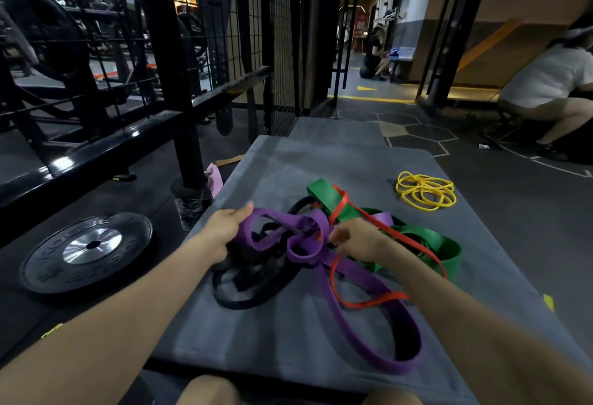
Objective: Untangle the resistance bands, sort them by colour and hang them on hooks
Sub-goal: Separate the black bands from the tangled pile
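Purple band, green band, thin red band and black band are lying tangled on a grey mat; yellow bands are sitting apart.

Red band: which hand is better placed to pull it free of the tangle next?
Probably the right hand. It sits in the knot where the red band crosses the purple band and green band. The left hand already grips the purple band's far loop and can anchor it.
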Available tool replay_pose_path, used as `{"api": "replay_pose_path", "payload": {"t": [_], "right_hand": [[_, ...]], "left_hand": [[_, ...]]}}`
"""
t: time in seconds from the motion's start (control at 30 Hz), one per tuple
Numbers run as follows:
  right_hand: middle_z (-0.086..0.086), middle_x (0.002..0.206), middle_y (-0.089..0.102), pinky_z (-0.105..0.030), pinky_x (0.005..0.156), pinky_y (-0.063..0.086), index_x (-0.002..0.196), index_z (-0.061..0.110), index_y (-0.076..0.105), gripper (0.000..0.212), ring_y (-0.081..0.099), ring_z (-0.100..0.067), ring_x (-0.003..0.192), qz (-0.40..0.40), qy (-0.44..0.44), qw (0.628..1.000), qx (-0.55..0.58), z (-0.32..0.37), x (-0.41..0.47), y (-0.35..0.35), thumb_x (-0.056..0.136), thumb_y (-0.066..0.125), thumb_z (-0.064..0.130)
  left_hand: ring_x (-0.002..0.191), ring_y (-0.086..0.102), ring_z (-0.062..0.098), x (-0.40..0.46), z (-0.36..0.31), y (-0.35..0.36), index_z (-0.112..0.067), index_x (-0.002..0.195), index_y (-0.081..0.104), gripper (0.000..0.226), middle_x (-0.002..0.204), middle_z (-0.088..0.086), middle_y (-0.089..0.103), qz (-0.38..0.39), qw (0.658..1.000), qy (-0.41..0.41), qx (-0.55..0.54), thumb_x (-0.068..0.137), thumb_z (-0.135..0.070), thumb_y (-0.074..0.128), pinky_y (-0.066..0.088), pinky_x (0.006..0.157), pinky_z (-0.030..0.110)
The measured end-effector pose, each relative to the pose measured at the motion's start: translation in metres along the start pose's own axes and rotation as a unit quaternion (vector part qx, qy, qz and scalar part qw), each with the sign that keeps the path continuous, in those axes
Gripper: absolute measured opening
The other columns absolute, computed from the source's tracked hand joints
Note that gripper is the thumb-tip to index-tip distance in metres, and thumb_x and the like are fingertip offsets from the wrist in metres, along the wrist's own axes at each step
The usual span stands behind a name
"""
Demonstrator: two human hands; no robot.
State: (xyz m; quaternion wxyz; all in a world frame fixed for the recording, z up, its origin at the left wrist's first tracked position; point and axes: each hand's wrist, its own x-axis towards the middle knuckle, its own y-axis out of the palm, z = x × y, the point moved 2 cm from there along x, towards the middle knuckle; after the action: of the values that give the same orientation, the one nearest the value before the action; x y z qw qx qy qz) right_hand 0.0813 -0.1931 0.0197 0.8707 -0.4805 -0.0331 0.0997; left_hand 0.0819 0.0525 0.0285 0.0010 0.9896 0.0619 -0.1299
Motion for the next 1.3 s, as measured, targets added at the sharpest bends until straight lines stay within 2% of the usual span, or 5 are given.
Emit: {"api": "replay_pose_path", "payload": {"t": [0.43,0.6,0.83,1.07,1.3], "right_hand": [[-0.002,0.102,0.069,-0.033,0.088,0.051,0.111,0.013,0.063,0.046,0.064,-0.017,0.092,-0.096,-0.16,0.977,0.107,0.086,-0.014,0.006,0.073,0.077,0.033],[-0.005,0.06,0.05,-0.029,0.054,0.033,0.074,0.002,0.057,0.034,0.046,-0.017,0.057,-0.262,0.031,0.955,0.137,0.059,-0.008,-0.034,0.082,0.068,0.033],[-0.027,0.094,0.066,-0.031,0.066,0.035,0.094,-0.008,0.065,0.033,0.063,-0.036,0.092,-0.271,0.165,0.94,0.127,0.01,-0.005,-0.055,0.081,0.07,0.022],[-0.025,0.105,0.063,-0.034,0.071,0.042,0.104,-0.008,0.057,0.035,0.061,-0.038,0.103,-0.254,0.196,0.938,0.132,0.002,-0.004,-0.041,0.079,0.064,0.016],[-0.023,0.128,0.045,-0.039,0.091,0.039,0.115,-0.009,0.044,0.041,0.045,-0.04,0.116,-0.214,0.186,0.956,0.08,-0.012,-0.004,-0.034,0.086,0.059,0.015]], "left_hand": [[0.061,0.062,0.014,-0.031,-0.045,0.036,-0.004,0.09,0.063,0.02,0.063,0.001,0.068,0.144,0.983,0.069,-0.086,0.095,-0.018,0.05,0.054,0.054,0.02],[0.051,0.058,-0.001,-0.029,-0.064,0.019,-0.006,0.098,0.059,0.011,0.072,0.001,0.059,0.037,0.984,0.173,0.004,0.095,-0.009,0.048,0.048,0.057,0.014],[0.057,0.051,0.004,-0.035,-0.101,-0.013,-0.018,0.075,0.056,0.026,0.07,-0.003,0.056,-0.056,0.96,0.235,-0.14,0.098,-0.016,0.044,0.044,0.048,0.015],[0.093,0.054,0.02,0.009,-0.05,-0.02,-0.01,0.077,0.057,0.023,0.109,0.013,0.06,-0.079,0.911,0.2,0.351,0.096,-0.013,0.045,0.033,0.069,0.024],[0.1,0.056,0.031,0.041,-0.001,0.031,-0.017,0.089,0.049,0.014,0.103,0.008,0.048,0.064,0.835,0.163,0.522,0.085,-0.014,0.063,0.046,0.089,0.037]]}}
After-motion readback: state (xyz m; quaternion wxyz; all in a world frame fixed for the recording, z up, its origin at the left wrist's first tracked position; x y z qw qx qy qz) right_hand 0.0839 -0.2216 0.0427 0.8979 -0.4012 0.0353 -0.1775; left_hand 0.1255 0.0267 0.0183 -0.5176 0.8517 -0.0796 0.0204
